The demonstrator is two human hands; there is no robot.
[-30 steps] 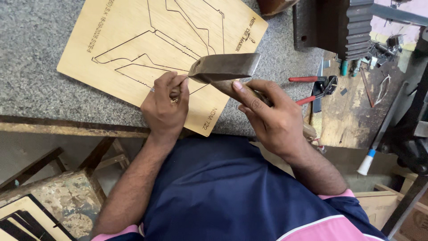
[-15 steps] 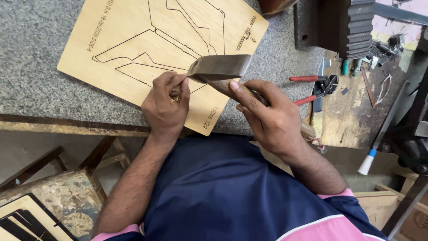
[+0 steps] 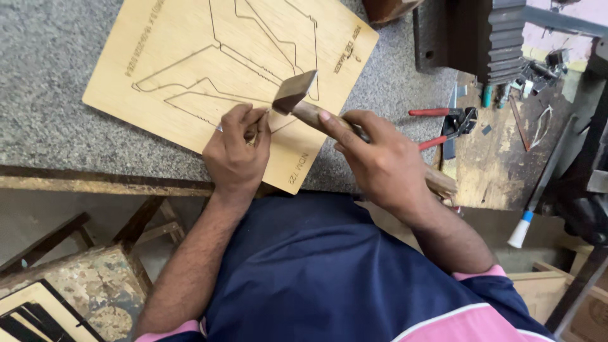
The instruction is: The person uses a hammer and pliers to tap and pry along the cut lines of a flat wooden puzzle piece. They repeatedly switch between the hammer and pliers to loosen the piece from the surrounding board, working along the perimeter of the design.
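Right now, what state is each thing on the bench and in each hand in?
Flat plywood board with cut outlines: lying flat on the grey stone bench.
Wooden-handled metal hammer: tilted, head over the board.
Right hand: closed on the hammer handle.
Left hand: pinching something small, resting on the board.
Red-handled pliers: lying untouched.

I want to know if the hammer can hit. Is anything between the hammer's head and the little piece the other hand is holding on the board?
Nothing visible. The hammer in the right hand sits right above the left hand's fingertips, which pinch a small piece against the wooden board. Only those fingers are close beside it.
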